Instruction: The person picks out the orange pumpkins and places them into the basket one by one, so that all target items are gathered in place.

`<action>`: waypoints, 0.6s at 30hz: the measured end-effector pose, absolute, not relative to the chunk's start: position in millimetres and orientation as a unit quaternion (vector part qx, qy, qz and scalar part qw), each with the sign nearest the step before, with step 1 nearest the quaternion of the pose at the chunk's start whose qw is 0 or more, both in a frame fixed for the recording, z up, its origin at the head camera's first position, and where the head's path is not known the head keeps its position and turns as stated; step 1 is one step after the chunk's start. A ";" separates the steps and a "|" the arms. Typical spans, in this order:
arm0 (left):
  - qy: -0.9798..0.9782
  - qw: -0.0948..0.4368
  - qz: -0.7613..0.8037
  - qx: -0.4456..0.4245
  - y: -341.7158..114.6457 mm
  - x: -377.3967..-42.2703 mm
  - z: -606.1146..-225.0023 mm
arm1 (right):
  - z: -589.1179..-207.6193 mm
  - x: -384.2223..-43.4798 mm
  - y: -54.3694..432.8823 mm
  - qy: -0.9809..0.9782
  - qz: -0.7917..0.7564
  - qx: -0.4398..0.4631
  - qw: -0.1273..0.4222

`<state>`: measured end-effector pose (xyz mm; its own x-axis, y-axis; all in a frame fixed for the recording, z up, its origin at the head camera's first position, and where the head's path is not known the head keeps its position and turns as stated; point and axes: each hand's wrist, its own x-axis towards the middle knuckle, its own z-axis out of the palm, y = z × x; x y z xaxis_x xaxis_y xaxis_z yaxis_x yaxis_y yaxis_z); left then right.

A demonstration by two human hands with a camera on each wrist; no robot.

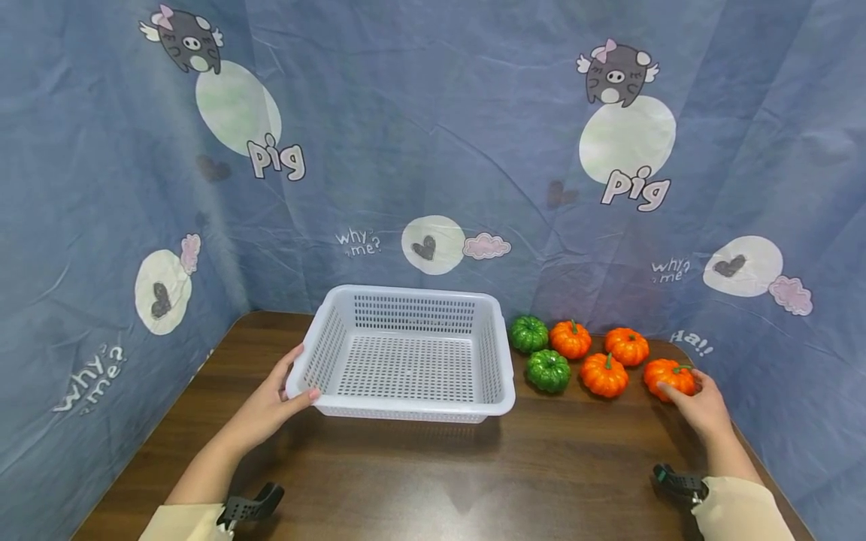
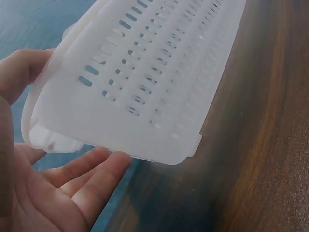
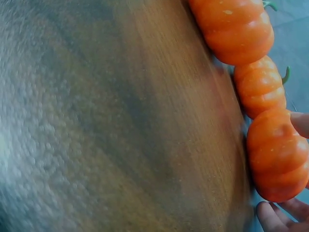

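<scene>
Seeing cream sleeves (image 1: pixel 740 512) and black wrist straps (image 1: pixel 253 508) closest, over a brown wood-look table (image 1: pixel 440 466). Got a left hand (image 1: pixel 271 403) holding the near-left corner of a white slotted basket (image 1: pixel 406 406), with thumb over the rim. Also got a right hand (image 1: pixel 708 412) pinching the rightmost orange pumpkin (image 1: pixel 666 376) between thumb and fingers, out near the table's right edge. Just left of that, can spot three more orange pumpkins (image 1: pixel 604 377), then two green pumpkins (image 1: pixel 549 373) just beside the basket. Past all that, looking at a blue curtain (image 1: pixel 406 165) printed with pigs.
</scene>
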<state>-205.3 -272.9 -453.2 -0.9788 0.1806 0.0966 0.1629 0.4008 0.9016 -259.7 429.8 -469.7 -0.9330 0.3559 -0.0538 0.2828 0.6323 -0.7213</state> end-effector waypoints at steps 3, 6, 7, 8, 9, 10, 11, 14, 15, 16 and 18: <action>0.834 0.011 0.543 0.096 -273.0 -205.5 -454.2 | -470.6 -258.8 429.5 -0.900 0.397 -0.174 0.055; 0.830 0.014 0.550 0.096 -273.4 -205.8 -454.7 | -471.9 -258.4 429.4 -0.892 0.412 -0.176 0.060; 0.828 0.015 0.553 0.096 -273.5 -205.9 -454.8 | -472.5 -258.4 429.5 -0.889 0.418 -0.176 0.062; 0.827 0.016 0.554 0.096 -273.6 -205.9 -454.8 | -472.9 -258.3 429.4 -0.885 0.426 -0.177 0.063; 0.826 0.017 0.555 0.096 -273.7 -205.8 -454.9 | -473.3 -258.3 429.3 -0.881 0.433 -0.178 0.064; 0.825 0.017 0.557 0.096 -273.8 -205.7 -455.0 | -473.8 -258.2 429.3 -0.879 0.438 -0.179 0.065; 0.824 0.018 0.558 0.096 -273.8 -205.6 -455.1 | -473.9 -258.1 429.2 -0.877 0.442 -0.178 0.067; 0.820 0.020 0.564 0.096 -274.2 -205.4 -455.6 | -473.1 -257.5 428.4 -0.874 0.447 -0.179 0.068; 0.819 0.020 0.566 0.097 -274.3 -205.5 -455.7 | -472.6 -257.3 428.1 -0.874 0.446 -0.179 0.069; 0.818 0.021 0.567 0.096 -274.4 -205.6 -455.8 | -472.0 -257.0 427.8 -0.874 0.446 -0.181 0.068; 0.816 0.022 0.570 0.097 -274.6 -205.8 -455.5 | -470.8 -256.3 427.2 -0.874 0.445 -0.183 0.068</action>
<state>-205.8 -274.6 -455.5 -0.9803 0.1831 0.0742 0.1327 0.3322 0.9338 -256.3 427.2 -470.8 -0.9239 0.3802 -0.0429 0.2584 0.5375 -0.8027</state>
